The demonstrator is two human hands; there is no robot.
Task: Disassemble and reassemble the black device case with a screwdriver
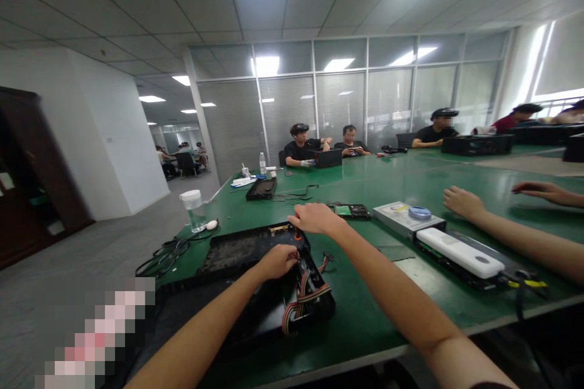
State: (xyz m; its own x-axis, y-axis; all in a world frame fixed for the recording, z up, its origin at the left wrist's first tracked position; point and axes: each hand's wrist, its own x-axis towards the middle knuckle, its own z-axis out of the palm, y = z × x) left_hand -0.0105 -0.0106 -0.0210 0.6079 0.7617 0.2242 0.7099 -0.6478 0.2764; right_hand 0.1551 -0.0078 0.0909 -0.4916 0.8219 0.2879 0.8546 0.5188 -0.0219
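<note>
In front of me a black metal computer case (255, 245) lies opened flat on the green table. My right hand (312, 219) is above its far right corner, closed around a screwdriver (297, 234) that points down; only bits of red-orange show beside the fingers. Inside the case, just below that, my left hand (279, 260) has its fingertips pinched together near the inner edge. What they hold, if anything, is hidden. Striped multicoloured cables (298, 304) loop over the case's right end, with a loose connector end (327, 260) beyond the edge.
A lidded clear jug (194, 209) and black cables (166, 255) lie left. Rightward are an optical drive (401, 219), blue round object (420, 213), white long device (460, 252) and a drive with green board (349, 211). A neighbour's hand (463, 202) rests nearby; other people sit across.
</note>
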